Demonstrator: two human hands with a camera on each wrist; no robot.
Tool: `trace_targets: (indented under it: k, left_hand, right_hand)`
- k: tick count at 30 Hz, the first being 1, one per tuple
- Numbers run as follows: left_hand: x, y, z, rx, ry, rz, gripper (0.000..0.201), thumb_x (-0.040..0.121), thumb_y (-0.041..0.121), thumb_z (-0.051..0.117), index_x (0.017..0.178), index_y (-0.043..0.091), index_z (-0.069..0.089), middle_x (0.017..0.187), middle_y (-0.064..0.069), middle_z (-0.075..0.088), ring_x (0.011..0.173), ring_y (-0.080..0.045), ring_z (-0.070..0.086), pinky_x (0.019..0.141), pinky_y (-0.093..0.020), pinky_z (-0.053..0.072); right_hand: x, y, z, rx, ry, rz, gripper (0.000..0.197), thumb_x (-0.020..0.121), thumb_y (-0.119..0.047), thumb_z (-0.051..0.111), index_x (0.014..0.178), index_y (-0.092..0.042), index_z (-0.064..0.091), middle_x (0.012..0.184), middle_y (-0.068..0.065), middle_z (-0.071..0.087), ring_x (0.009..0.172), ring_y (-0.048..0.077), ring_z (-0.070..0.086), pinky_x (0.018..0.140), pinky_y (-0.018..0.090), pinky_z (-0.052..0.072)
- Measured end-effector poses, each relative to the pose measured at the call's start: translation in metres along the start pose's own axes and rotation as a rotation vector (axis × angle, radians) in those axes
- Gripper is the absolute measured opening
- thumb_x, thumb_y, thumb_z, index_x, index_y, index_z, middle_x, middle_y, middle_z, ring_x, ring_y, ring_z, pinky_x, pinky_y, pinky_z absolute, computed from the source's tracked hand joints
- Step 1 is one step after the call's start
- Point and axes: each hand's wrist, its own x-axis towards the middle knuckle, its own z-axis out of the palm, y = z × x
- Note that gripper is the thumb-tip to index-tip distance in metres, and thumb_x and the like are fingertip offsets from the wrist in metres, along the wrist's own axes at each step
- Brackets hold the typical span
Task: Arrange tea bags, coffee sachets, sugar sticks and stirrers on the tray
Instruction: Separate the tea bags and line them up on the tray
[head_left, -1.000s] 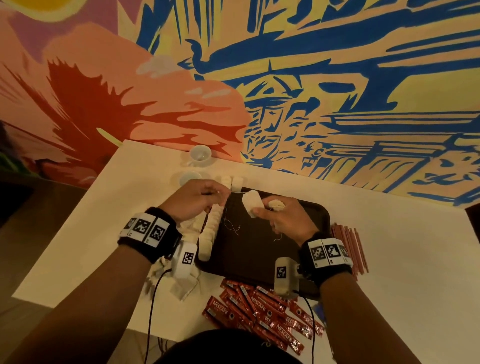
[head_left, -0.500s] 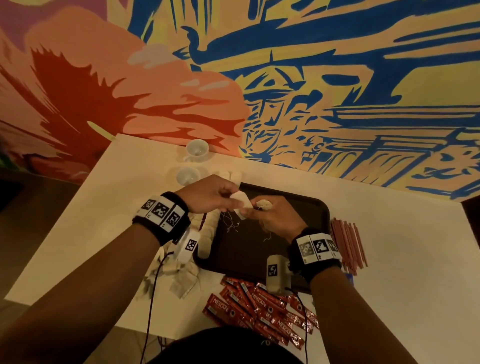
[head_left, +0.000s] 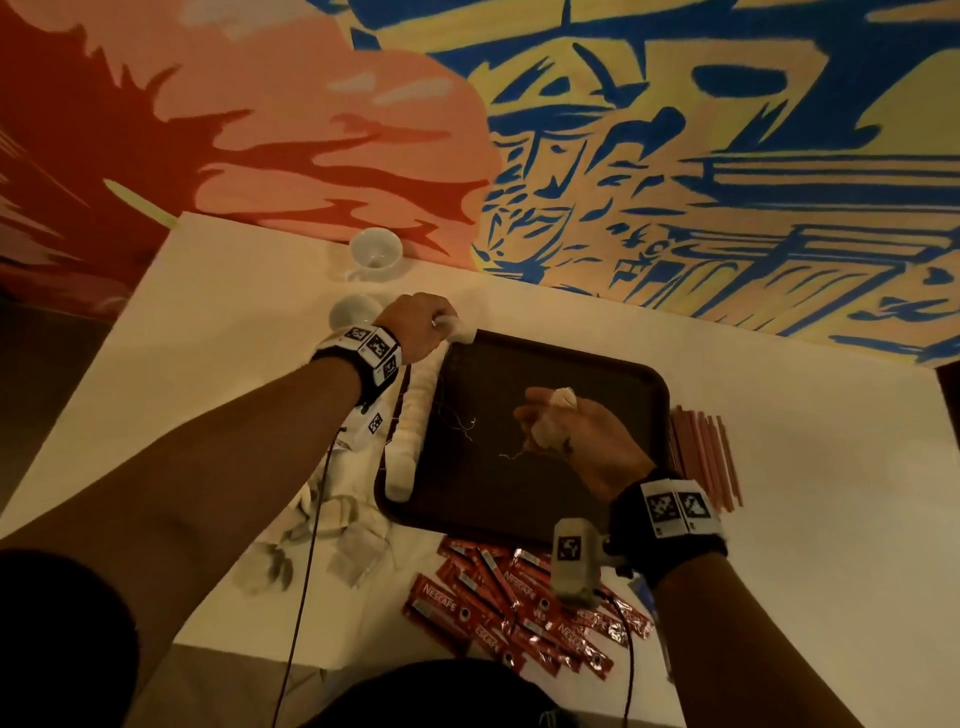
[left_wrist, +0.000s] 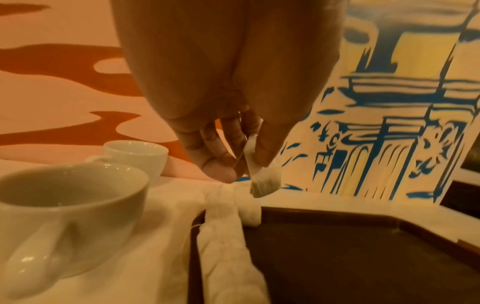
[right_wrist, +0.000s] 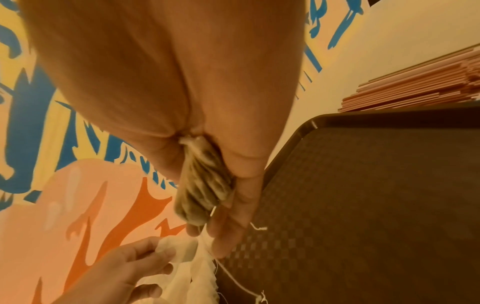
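A dark brown tray (head_left: 613, 374) lies on the white table. A row of white tea bags (head_left: 415, 415) runs along its left edge, also seen in the left wrist view (left_wrist: 226, 236). My left hand (head_left: 441, 325) pinches one tea bag (left_wrist: 265, 179) between thumb and fingers, just above the far end of that row at the tray's far left corner. Over the tray's middle, my right hand (head_left: 540, 415) grips a bunch of tea bags (right_wrist: 205, 185) with strings hanging down. Red coffee sachets (head_left: 519, 603) lie in front of the tray. Reddish stirrers (head_left: 704, 457) lie at its right.
Two white cups (head_left: 375, 249) (head_left: 356, 310) stand beyond the tray's far left corner, close to my left hand. Loose tea bags (head_left: 343, 530) are heaped on the table left of the tray. A painted wall rises behind the table's far edge.
My left hand took one tea bag from the right hand and carried it to the tray's far left corner. The right hand drew back to the right over the tray.
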Motion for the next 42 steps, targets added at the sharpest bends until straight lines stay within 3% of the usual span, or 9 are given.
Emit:
trace_targets:
  k: [4, 9, 17, 23, 30, 42]
  left_hand:
    - [0.026, -0.009, 0.012, 0.111, -0.128, -0.013, 0.024, 0.097, 0.024, 0.054, 0.113, 0.019, 0.070, 0.121, -0.007, 0.067, 0.110, -0.032, 0.061, 0.088, -0.034, 0.045]
    - [0.053, -0.004, 0.019, 0.202, -0.234, -0.002, 0.023, 0.095, 0.029, 0.057, 0.113, 0.023, 0.070, 0.123, -0.007, 0.066, 0.110, -0.031, 0.062, 0.089, -0.035, 0.046]
    - [0.078, 0.001, 0.026, 0.261, -0.117, 0.016, 0.029, 0.097, 0.018, 0.058, 0.126, 0.021, 0.059, 0.129, -0.007, 0.057, 0.119, -0.028, 0.055, 0.098, -0.037, 0.044]
    - [0.084, 0.005, 0.033, 0.287, -0.109, 0.012, 0.044, 0.097, 0.027, 0.063, 0.138, 0.023, 0.050, 0.139, -0.008, 0.048, 0.125, -0.031, 0.050, 0.102, -0.043, 0.043]
    - [0.083, 0.005, 0.031, 0.351, -0.165, 0.009, 0.037, 0.096, 0.023, 0.062, 0.132, 0.025, 0.056, 0.135, -0.007, 0.053, 0.125, -0.031, 0.049, 0.103, -0.045, 0.044]
    - [0.079, 0.009, 0.029, 0.370, -0.177, 0.017, 0.035, 0.096, 0.011, 0.058, 0.131, 0.017, 0.061, 0.135, -0.008, 0.060, 0.124, -0.029, 0.054, 0.100, -0.036, 0.042]
  right_hand:
    - [0.003, -0.003, -0.001, 0.016, -0.011, -0.019, 0.030, 0.108, -0.016, 0.043, 0.133, -0.013, 0.059, 0.125, 0.007, 0.067, 0.114, 0.022, 0.065, 0.090, 0.041, 0.060]
    - [0.007, -0.002, 0.001, -0.008, -0.013, -0.054, 0.028, 0.107, -0.015, 0.042, 0.129, -0.016, 0.060, 0.125, 0.004, 0.068, 0.112, 0.021, 0.067, 0.092, 0.042, 0.059]
    - [0.016, 0.010, 0.002, -0.056, -0.014, -0.069, 0.027, 0.107, -0.014, 0.044, 0.125, -0.020, 0.064, 0.123, 0.002, 0.070, 0.110, 0.019, 0.069, 0.094, 0.042, 0.059]
    - [0.017, 0.009, -0.005, -0.064, -0.005, -0.074, 0.027, 0.107, -0.017, 0.045, 0.125, -0.020, 0.064, 0.122, 0.002, 0.070, 0.107, 0.017, 0.069, 0.094, 0.043, 0.059]
    - [0.015, 0.009, -0.006, -0.067, -0.004, -0.072, 0.028, 0.107, -0.017, 0.045, 0.128, -0.017, 0.063, 0.121, 0.001, 0.070, 0.107, 0.018, 0.070, 0.090, 0.041, 0.061]
    - [0.009, 0.012, -0.011, -0.063, -0.012, -0.071, 0.027, 0.107, -0.015, 0.045, 0.127, -0.018, 0.063, 0.121, 0.003, 0.069, 0.107, 0.018, 0.069, 0.090, 0.041, 0.060]
